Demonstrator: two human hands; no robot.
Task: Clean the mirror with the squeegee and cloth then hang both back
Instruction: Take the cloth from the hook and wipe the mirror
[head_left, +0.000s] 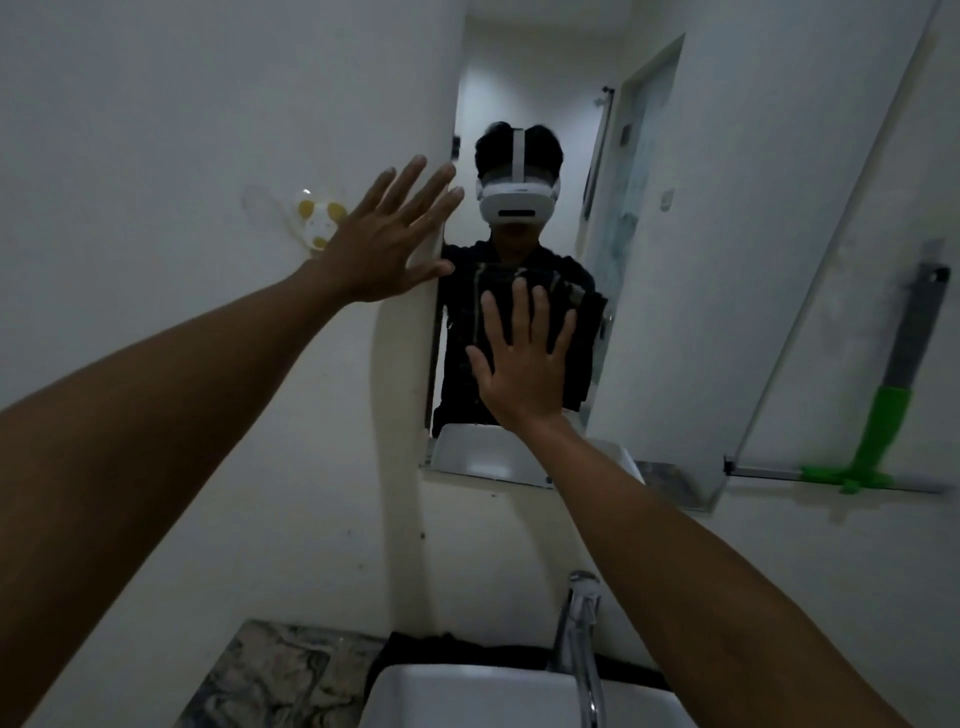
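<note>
The mirror (675, 260) hangs on the white wall above the sink and reflects a person wearing a headset. My right hand (519, 364) lies flat with spread fingers on the lower left of the glass. It presses a dark cloth (574, 299) against the glass, and the cloth is hard to separate from the dark reflection. My left hand (387, 234) is open, palm flat on the wall at the mirror's left edge, holding nothing. The squeegee (883, 441), with green head and grey handle, hangs on the wall right of the mirror, blade at the bottom.
A chrome faucet (582, 623) and a white basin (493, 696) sit directly below my arms. A marbled counter (270, 670) lies at lower left. A clear wall hook with yellow spots (317, 223) is stuck left of my left hand.
</note>
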